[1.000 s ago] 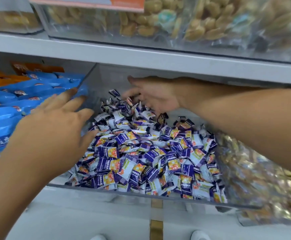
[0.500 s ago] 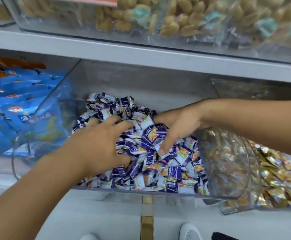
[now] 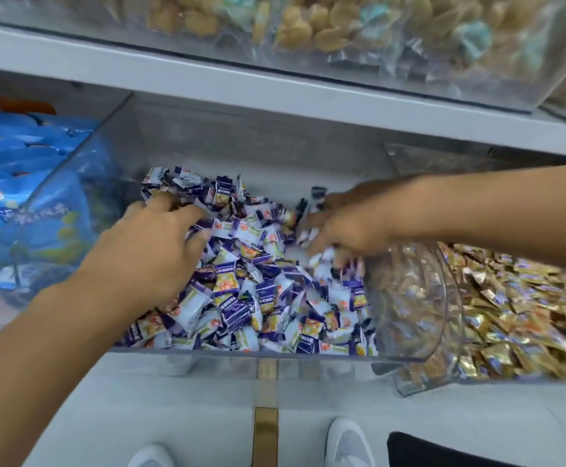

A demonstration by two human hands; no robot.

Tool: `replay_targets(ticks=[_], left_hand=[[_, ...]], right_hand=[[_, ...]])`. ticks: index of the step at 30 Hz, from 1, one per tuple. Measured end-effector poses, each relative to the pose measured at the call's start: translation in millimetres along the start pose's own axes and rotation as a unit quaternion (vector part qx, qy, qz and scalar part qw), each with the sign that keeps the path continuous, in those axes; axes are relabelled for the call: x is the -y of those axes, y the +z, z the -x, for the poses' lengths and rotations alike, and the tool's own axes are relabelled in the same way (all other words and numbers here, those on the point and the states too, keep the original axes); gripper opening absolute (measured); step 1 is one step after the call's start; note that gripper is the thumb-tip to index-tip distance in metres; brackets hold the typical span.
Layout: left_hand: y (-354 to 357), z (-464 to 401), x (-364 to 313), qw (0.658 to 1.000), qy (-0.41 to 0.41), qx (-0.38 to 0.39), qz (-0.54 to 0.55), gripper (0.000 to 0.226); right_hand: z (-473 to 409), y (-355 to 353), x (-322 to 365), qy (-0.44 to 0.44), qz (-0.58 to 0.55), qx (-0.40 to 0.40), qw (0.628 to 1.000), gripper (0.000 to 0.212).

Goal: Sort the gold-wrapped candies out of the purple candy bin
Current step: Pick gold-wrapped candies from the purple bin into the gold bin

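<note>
The clear purple candy bin on the lower shelf holds a heap of purple-and-white wrapped candies. My left hand lies on the left side of the heap with its fingers spread and the tips among the wrappers. My right hand is blurred by motion at the heap's right rear, its fingers reaching down into the candies. Neither hand plainly holds a candy. I cannot pick out a gold-wrapped candy in the heap. Right beside it stands the bin of gold-wrapped candies.
Blue snack packets fill the bin on the left. Above the white shelf edge, clear bins hold wrapped biscuits. White shoes stand on the pale floor below.
Both hands have come down from the bin's back and left wall into the heap. The right hand has since shifted back and right, scattering wrappers. The view has moved closer.
</note>
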State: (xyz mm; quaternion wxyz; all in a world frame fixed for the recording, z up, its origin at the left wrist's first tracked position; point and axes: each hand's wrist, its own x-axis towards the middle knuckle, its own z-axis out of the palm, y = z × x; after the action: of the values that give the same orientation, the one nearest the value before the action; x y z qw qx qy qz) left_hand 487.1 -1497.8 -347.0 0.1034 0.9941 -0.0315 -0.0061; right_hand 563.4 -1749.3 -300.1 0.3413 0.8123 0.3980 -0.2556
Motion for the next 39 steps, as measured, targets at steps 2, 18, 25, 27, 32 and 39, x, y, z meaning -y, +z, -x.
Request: replay_targets(ticks=[2,18,25,27,32,39], left_hand=[[1.6,4.4,-3.3,1.000,0.011,0.010,-0.015,0.078],[1.1,12.9,-7.0,0.969,0.193,0.148,-0.044,0.110],[8.3,-2.9,4.0,0.976,0.215,-0.033,0.006,0.050],[7.9,-7.1,7.5,0.978,0.198,-0.065,0.007,0.043],[8.1,-3.0,3.8,0.973,0.218,-0.070,0.014,0.042],[3.1,3.5,11.5,0.974,0.209,-0.074,0.039,0.041]], right_hand=[[-1.5,-3.8,-10.2,0.064,0.054,0.011,0.996,0.052],[-1.6,-2.7,1.9,-0.034,0.085,0.047,0.995,0.012],[19.3,-10.2,38.5,-0.181,-0.198,-0.152,0.951,0.042],[11.7,-3.7,62.0,-0.270,-0.259,-0.076,0.924,0.050],[11.7,11.4,45.5,-0.158,-0.042,0.099,0.982,0.046],[26.6,-21.7,-6.0,-0.018,0.003,-0.035,0.999,0.020]])
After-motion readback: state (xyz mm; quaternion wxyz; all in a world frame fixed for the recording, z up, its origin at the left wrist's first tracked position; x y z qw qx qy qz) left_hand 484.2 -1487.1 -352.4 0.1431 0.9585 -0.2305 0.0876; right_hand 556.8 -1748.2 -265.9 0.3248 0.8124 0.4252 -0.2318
